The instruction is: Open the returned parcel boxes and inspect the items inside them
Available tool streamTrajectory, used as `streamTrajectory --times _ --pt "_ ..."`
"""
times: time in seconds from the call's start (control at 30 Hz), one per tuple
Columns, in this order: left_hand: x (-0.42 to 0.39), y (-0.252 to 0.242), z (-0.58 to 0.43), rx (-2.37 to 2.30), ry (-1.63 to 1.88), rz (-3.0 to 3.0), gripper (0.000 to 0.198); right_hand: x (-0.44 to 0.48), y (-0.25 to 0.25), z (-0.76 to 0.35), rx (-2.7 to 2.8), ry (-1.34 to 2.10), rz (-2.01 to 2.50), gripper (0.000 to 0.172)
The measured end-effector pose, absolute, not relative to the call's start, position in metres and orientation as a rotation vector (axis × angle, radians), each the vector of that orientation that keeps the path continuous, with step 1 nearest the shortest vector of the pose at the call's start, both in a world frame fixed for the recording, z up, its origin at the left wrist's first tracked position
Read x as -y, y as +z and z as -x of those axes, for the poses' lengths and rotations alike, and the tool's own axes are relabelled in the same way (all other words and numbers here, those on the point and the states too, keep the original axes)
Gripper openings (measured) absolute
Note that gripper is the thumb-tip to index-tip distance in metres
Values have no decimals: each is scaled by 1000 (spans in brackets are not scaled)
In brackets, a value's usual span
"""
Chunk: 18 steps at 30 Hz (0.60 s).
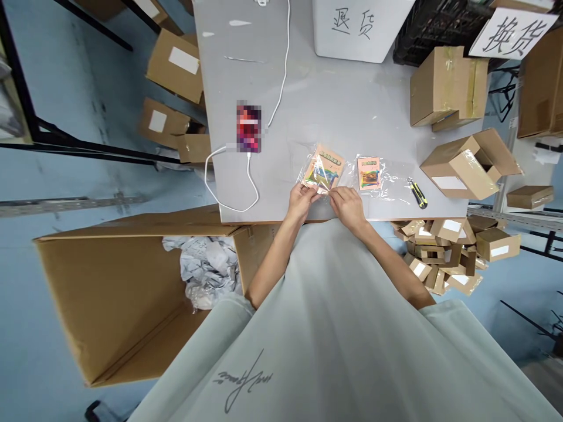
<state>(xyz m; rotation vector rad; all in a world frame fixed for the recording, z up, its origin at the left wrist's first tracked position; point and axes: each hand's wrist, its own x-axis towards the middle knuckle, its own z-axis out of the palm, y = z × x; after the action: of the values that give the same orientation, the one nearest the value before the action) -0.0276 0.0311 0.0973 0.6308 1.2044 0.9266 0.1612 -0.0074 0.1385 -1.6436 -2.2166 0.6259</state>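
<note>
Bagged packet (325, 167) positioned near worktop (240, 70) front edge. Grip: left hand (301, 200) and right hand (346, 205) pinched its nearer edge, fingertips together. I judged uneven pull could split clear film (326, 181).

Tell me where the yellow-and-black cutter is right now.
In the head view, the cutter lies on the grey table near its front right corner, between the smaller bagged pack and the open cardboard box.

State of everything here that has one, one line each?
Left hand, pinching held packet
Right hand, pinching same packet
Held packet, in clear plastic
Second packet, lying in clear plastic
Utility knife, lying down, blade unclear
Tabletop carton, flaps open
Large carton, open, crumpled wrapping inside
Pixelated device, state unclear
</note>
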Motion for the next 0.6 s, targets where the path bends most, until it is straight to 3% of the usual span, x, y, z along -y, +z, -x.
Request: streamTrajectory --times 0.1,0.27,0.33,0.47,0.53,0.6 --pt "-31 94 32 -1216 897 -619 45 10 135 -165 2204 682 1654 30" --pt "-34 89 40 -1207 913 -584 54 11 118 -181 1930 800 1679 26" --pt "-36 88 42 -1216 907 -574 54 9 107 -190 1700 887 1758 39" --pt "-37 88 41 -1190 813 -600 49 0 86 -205 1058 1183 1911 89" --pt "-37 89 39 -1154 774 -617 51 -4 81 -210 748 1351 1839 92" --pt "-37 91 37 -1141 761 -623 55 -5 82 -214 571 1471 1695 77"
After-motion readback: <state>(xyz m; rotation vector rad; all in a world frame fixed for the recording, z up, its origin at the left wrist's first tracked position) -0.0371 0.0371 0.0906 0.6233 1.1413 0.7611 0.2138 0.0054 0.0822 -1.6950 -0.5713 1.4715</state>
